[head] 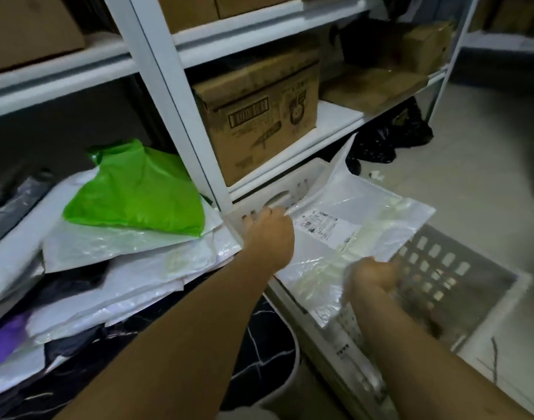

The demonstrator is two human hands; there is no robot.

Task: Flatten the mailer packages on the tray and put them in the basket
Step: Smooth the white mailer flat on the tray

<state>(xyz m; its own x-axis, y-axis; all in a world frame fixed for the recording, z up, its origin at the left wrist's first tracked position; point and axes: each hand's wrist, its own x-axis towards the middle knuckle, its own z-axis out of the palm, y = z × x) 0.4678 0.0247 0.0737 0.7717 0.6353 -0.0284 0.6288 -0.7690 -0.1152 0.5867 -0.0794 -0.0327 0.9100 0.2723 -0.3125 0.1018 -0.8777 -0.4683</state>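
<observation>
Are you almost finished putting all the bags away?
Not nearly. Both hands, left hand and right hand, are laying a white mailer over the basket. What already lies inside is hidden. A pile with a green mailer on top still waits.

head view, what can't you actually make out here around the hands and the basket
- Right hand: motion-blurred in the head view; its grip on the white mailer is unclear.
- Basket contents: mostly covered by the mailer.
- Shipping label: print too small to read.
- Left hand fingertips: blurred against the basket rim.
</observation>
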